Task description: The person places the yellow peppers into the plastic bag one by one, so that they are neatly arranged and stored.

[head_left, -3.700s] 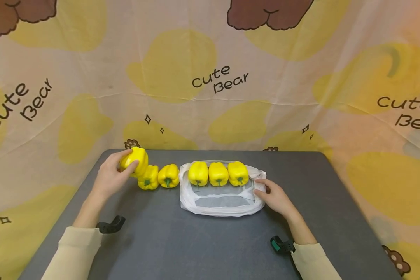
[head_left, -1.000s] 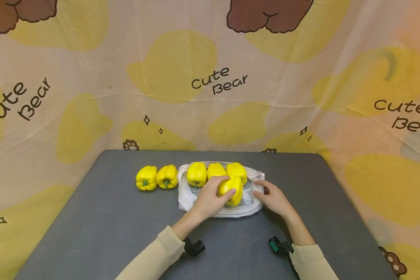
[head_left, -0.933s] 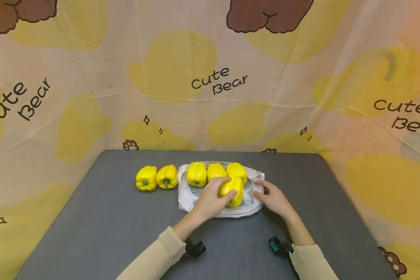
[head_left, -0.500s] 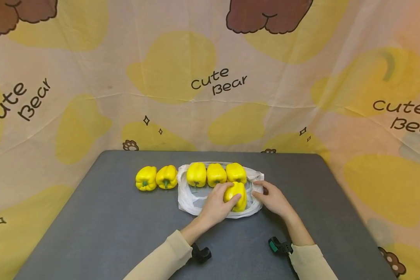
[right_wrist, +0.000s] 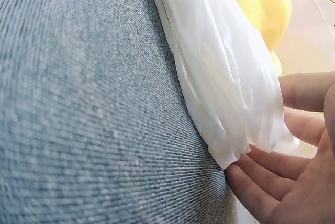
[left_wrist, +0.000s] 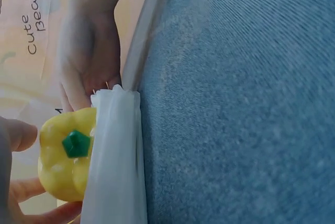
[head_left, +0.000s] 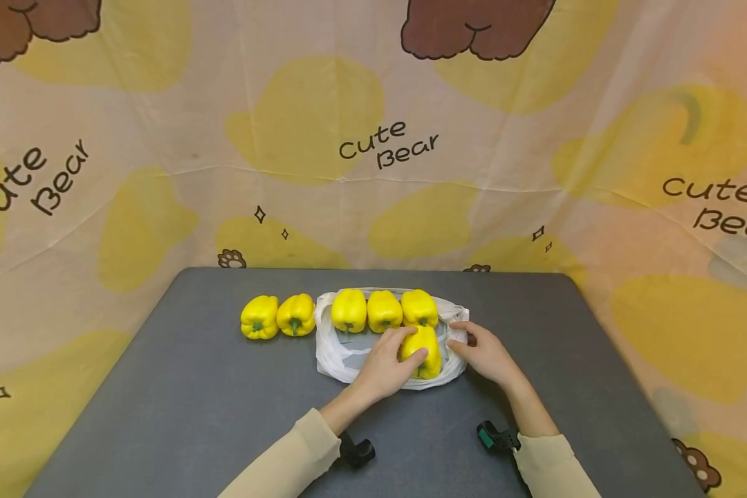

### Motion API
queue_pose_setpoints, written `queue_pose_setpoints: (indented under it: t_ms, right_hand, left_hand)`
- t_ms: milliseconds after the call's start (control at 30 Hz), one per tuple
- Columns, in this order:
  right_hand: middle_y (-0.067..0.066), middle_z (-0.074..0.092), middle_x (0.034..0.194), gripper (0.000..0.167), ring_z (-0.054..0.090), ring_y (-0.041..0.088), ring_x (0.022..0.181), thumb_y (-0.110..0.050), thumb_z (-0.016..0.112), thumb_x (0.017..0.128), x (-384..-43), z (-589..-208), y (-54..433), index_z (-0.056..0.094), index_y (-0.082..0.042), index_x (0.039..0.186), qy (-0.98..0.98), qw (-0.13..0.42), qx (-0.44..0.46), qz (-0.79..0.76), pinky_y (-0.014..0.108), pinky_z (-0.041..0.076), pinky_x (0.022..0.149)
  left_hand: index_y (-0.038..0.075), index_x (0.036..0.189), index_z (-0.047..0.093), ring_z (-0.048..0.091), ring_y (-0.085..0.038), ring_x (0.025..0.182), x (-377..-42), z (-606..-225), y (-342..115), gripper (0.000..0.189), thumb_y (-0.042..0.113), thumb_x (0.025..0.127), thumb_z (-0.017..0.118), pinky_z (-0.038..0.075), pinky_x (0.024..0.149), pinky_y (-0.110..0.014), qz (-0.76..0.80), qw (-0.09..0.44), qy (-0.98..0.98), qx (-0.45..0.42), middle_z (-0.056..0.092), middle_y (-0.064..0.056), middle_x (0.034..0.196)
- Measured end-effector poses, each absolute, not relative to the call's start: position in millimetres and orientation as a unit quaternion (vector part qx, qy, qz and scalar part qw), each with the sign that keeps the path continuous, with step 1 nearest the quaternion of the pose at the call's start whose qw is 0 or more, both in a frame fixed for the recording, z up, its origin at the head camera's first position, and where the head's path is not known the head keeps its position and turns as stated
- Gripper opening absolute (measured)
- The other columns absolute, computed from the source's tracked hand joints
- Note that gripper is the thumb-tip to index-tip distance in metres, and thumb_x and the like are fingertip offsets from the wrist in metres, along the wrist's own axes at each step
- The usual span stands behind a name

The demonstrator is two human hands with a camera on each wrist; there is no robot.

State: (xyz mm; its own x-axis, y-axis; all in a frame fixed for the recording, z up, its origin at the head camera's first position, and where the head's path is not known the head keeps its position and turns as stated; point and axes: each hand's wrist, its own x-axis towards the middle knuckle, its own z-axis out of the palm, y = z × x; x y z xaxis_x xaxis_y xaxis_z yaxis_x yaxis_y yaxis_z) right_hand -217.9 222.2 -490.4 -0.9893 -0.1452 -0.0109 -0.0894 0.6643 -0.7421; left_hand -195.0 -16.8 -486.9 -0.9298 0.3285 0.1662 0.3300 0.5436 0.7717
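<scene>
My left hand (head_left: 387,363) curves round a yellow bell pepper (head_left: 426,351) inside the open white plastic bag (head_left: 333,356). In the left wrist view, thumb and fingers lie either side of that pepper (left_wrist: 63,166), its green stem showing, the thumb tip right at its edge. My right hand (head_left: 487,351) holds the bag's right rim; the right wrist view has fingers at the outside of the bag (right_wrist: 225,77) and the thumb by its upper edge. Three more yellow bell peppers, including a middle one (head_left: 384,309), sit in a row at the back of the bag.
Two yellow bell peppers, one outer (head_left: 259,318) and one inner (head_left: 295,315), stand on the grey table (head_left: 193,387) left of the bag, the inner one close to its side. A printed cloth backdrop (head_left: 324,228) rises behind the table. Both wrists wear black bands.
The left hand has carried a bell pepper from the left of the table into the bag, lowering it at the front right. Lately that pepper shifted slightly right. The right hand has stayed.
</scene>
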Motion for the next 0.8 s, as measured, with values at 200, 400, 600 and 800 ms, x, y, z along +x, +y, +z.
queue_pose_setpoints:
  t_ms: [200, 400, 600, 800]
  right_hand:
    - [0.019, 0.061, 0.136, 0.048, 0.061, 0.033, 0.113, -0.032, 0.068, 0.097, -218.7, -491.1, 223.3, 0.061, -0.007, 0.138, 0.91, 0.037, -0.068, -0.407, 0.05, 0.052, 0.093]
    - [0.018, 0.062, 0.135, 0.049, 0.061, 0.033, 0.112, -0.033, 0.067, 0.098, -218.6, -491.7, 224.5, 0.061, -0.007, 0.138, 0.91, 0.041, -0.07, -0.406, 0.051, 0.052, 0.093]
    - [0.018, 0.062, 0.135, 0.048, 0.061, 0.032, 0.111, -0.033, 0.067, 0.098, -218.1, -490.5, 224.4, 0.061, -0.007, 0.138, 0.91, 0.045, -0.069, -0.406, 0.049, 0.052, 0.091]
    - [0.02, 0.06, 0.137, 0.049, 0.059, 0.034, 0.114, -0.033, 0.066, 0.098, -217.4, -488.4, 224.4, 0.06, -0.007, 0.139, 0.911, 0.051, -0.067, -0.405, 0.053, 0.051, 0.095]
  left_hand:
    - [0.014, 0.142, 0.055, 0.056, -0.018, 0.105, -194.4, -485.3, -17.3, 0.052, 0.039, 0.097, 0.063, 0.05, 0.091, -0.037, -0.454, -0.02, -0.871, -0.187, 0.058, -0.005, 0.128]
    - [0.012, 0.143, 0.055, 0.057, -0.019, 0.107, -194.1, -484.7, -15.1, 0.055, 0.043, 0.098, 0.063, 0.052, 0.092, -0.038, -0.456, -0.019, -0.869, -0.19, 0.059, -0.006, 0.129]
    - [0.012, 0.144, 0.053, 0.061, -0.021, 0.11, -195.3, -481.9, -17.7, 0.057, 0.044, 0.098, 0.064, 0.053, 0.094, -0.038, -0.451, -0.029, -0.871, -0.194, 0.058, -0.007, 0.13]
    - [0.008, 0.141, 0.056, 0.064, -0.026, 0.11, -198.2, -466.9, -26.1, 0.053, 0.038, 0.099, 0.064, 0.054, 0.093, -0.042, -0.432, -0.027, -0.877, -0.207, 0.06, -0.013, 0.129]
